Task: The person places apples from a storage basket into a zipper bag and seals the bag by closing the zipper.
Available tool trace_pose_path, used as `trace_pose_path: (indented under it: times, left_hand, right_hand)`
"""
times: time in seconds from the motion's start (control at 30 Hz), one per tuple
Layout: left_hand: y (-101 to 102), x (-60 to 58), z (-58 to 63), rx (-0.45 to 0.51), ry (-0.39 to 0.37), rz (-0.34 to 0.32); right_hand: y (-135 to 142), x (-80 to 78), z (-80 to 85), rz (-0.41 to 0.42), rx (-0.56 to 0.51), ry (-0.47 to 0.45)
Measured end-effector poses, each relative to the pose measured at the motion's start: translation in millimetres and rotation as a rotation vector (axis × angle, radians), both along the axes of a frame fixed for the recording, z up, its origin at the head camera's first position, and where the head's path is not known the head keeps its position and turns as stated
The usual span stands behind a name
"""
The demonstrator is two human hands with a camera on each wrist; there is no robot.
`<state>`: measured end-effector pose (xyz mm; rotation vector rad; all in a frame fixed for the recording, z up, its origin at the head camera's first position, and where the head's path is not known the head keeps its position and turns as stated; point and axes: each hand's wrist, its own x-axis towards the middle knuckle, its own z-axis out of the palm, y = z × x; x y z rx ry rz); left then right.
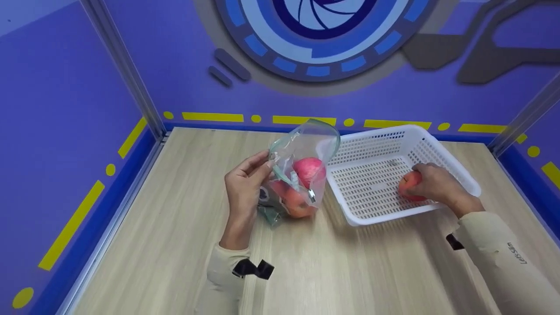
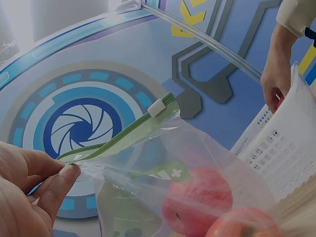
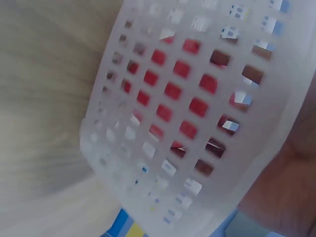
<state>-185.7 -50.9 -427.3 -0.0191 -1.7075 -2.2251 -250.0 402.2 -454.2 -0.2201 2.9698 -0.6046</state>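
Note:
My left hand (image 1: pixel 242 188) pinches the edge of a clear zip bag (image 1: pixel 306 139) between thumb and fingers, near its green zip strip. A white slider (image 2: pixel 157 107) shows on that strip in the left wrist view. Inside the bag lie a red apple (image 1: pixel 309 170) and, below it, an orange-red apple (image 1: pixel 297 204). My right hand (image 1: pixel 442 183) reaches over the near rim of a white plastic basket (image 1: pixel 372 220) and grips a red apple (image 1: pixel 409 186) inside it. Through the basket's holes, the right wrist view shows red patches of this apple; the basket wall hides most of it.
The basket stands right of the bag on a light wooden table (image 1: pixel 175 227). Blue printed panels (image 1: pixel 210 100) enclose the table at the back and sides, with a metal post (image 1: pixel 127 65) in the left corner. Black straps (image 1: pixel 253 269) hang at both sleeves.

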Motion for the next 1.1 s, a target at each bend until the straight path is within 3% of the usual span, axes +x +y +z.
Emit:
trace_pose_path:
  times: [0.13,0.27,0.43,0.73,1.1]
  left_hand:
    - [3,-6.1,1.4,0.014,0.009,-0.007]
    - [8,-12.3,1.5,0.043,0.029,-0.020]
    - [10,-13.6,1.6,0.058,0.035,-0.025]
    - [10,-13.5,2.0,0.053,0.028,-0.041]
    - [10,-11.1,2.8,0.028,0.020,-0.042]
  right_hand:
    - [-14,0.6,5.3,-0.038,-0.079,-0.006]
    - [-32,2.6,16.4,-0.040,-0.177,0.052]
    - [-54,11.2,38.4,0.031,-0.296,0.178]
    - [-104,22.4,72.8,0.149,-0.508,0.300]
    - [-156,19.0,82.1,0.237,-0.707,0.408]
